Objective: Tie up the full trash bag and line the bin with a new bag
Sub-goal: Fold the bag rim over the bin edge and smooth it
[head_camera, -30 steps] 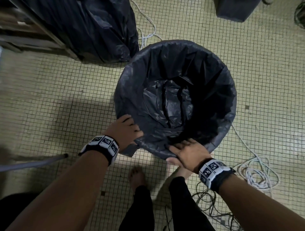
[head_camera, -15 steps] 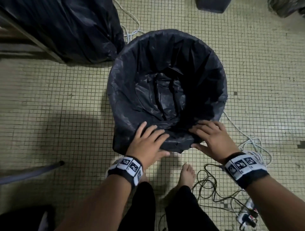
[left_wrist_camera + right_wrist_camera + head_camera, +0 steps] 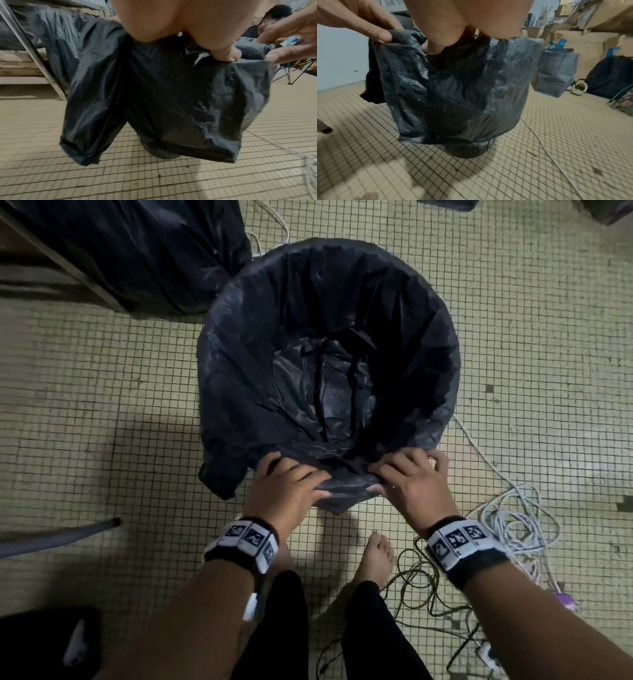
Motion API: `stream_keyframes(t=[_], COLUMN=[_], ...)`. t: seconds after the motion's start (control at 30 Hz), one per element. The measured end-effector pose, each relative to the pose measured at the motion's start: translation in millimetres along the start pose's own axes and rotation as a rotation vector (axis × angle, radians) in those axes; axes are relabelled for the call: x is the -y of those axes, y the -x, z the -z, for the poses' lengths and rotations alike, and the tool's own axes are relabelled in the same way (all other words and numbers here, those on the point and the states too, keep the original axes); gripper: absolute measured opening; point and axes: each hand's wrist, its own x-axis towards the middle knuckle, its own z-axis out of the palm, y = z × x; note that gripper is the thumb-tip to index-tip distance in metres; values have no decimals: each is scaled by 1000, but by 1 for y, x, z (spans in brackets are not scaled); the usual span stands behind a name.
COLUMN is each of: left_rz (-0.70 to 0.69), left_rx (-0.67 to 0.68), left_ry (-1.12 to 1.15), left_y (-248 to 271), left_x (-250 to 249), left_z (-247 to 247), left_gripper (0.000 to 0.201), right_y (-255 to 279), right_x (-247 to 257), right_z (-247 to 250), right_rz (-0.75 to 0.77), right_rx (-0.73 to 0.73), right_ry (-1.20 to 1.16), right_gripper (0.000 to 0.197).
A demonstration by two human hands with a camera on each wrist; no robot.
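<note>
Left hand (image 3: 286, 491) and right hand (image 3: 409, 482), each grip pinching the near overhang of the new bag (image 3: 308, 313) lining the bin (image 3: 469, 151): thin, limp, slippery film, best taken at its folded edge.

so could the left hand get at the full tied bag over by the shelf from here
Probably yes, once it lets go. The left hand grips the new bag at the bin's near rim; only bare floor lies between it and the full bag.
</note>
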Motion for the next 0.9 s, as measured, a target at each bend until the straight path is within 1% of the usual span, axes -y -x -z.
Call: stream_keyframes(t=[0.1, 0.13, 0.17, 0.2, 0.23, 0.27, 0.3, 0.33, 0.37, 0.4, 0.43, 0.47, 0.5, 0.53, 0.57, 0.6, 0.63, 0.67, 0.7, 0.77, 0.83, 0.9], left_rz=[-4, 18, 76, 173, 298, 437, 587, 735, 876, 1009, 1130, 1241, 1332, 1382, 1385, 1341, 1275, 1216, 1171, 1119, 1113, 1132], left_rx=[57, 57, 45, 30, 15, -9, -52, -106, -156, -190, -207, -206, -188, -174, -174, -186, -202, -217, -226, -224, -222, -241], left_ry=[-43, -36, -12, 20, 57, 113, 188, 274, 370, 493, 654, 835, 1013, 1173, 1308, 1421, 1514, 1594, 1668, 1795, 1885, 1986], left_y=[13, 16, 19, 22, 24, 27, 29, 32, 36, 40, 42, 43, 43, 44, 44, 43, 41, 39, 38, 36, 37, 40], left_x=[21, 27, 30, 30, 28, 24, 19, 12, 5, 0, -6, -13, -20, -25, -30, -34, -37, -38, -37, -34, -32, -31], left_z=[17, 23, 28, 32, 34, 36, 36, 36, 33, 29, 25, 21, 16, 10, 4, 0, -1, -2, -1, -1, -1, -3], left_gripper=[38, 37, 37, 43, 59, 82, 106, 125, 136, 140, 136, 125, 110, 90, 68, 48, 33, 27, 26, 29, 34, 46], right_y=[-1, 0, 1, 3, 5, 8, 11, 14, 16, 18, 18, 16, 13, 9, 5, 0, -5, -9, -12, -15, -16, -15], right_x=[27, 35, 42, 48, 53, 57, 59, 60, 60, 59, 58, 58, 59, 61, 62, 62, 63, 63, 63, 62, 61, 61], right_z=[-7, -8, -10, -11, -11, -11, -9, -8, -6, -4, -3, 0, 3, 3, 4, 5, 5, 5, 4, 2, 1, -2], right_rz=[-49, -70, -89, -111, -146, -203, -283, -382, -497, -625, -769, -929, -1081, -1205, -1290, -1343, -1371, -1387, -1399, -1450, -1477, -1443], right_rx=[5, 3, -7, -26, -51, -78, -107, -138, -176, -213, -235, -233, -225, -208, -195, -178, -154, -134, -123, -127, -141, -110], right_ry=[-44, -63, -83, -108, -142, -182, -226, -280, -365, -504, -698, -936, -1209, -1467, -1669, -1786, -1830, -1842, -1854, -1914, -2018, -2105], right_gripper=[37, 37, 37, 36, 36, 38, 43, 49, 54, 60, 65, 68, 68, 64, 58, 51, 42, 34, 29, 34, 37, 43])
